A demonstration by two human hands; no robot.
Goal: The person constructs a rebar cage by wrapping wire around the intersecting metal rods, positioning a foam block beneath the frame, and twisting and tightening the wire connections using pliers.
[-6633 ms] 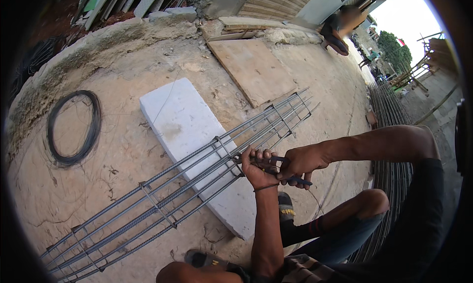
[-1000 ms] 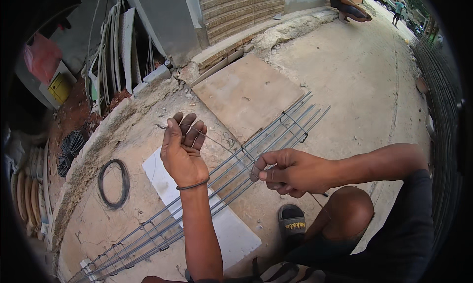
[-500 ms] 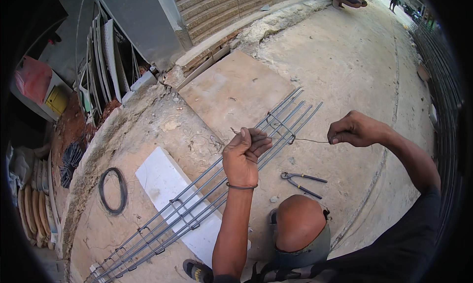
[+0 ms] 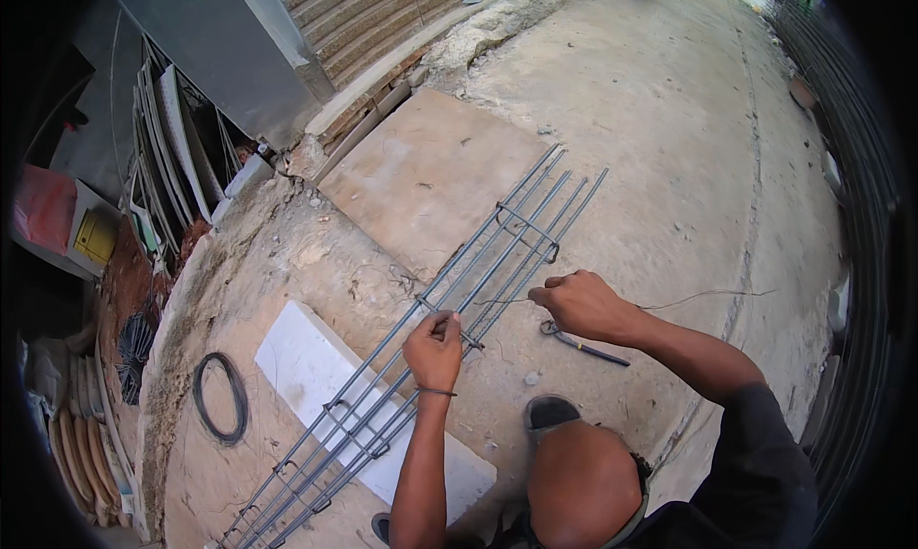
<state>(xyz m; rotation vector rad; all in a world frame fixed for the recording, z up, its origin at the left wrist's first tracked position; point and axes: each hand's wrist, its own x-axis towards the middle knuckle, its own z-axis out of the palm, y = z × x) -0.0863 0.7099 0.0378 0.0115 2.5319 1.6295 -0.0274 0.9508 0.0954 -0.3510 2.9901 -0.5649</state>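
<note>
A long cage of steel reinforcing bars [image 4: 500, 256] with square stirrups runs diagonally across the ground. My left hand [image 4: 435, 356] is over it, thumb and fingers pinched together beside a stirrup [image 4: 470, 341]. What those fingers hold, if anything, is too small to make out. Right of the cage, my right hand [image 4: 585, 305] is closed on a thin tie wire [image 4: 703, 296]. One end of the wire points left over the bars; the other trails off to the right. Below my right wrist lie end-cutting pincers [image 4: 595, 350], partly covered by the hand.
The cage rests across a white slab [image 4: 311, 362]. A wire coil [image 4: 220, 398] lies to the left, and a flat board [image 4: 435, 176] beyond the cage. My knee [image 4: 583, 487] is close at the bottom. Long bars [image 4: 851, 166] line the right side.
My left hand has come down nearer the cage, its loosely curled fingers now pinched. My right hand has moved left and nearer with the wire, which no longer stretches from the far stirrup.
</note>
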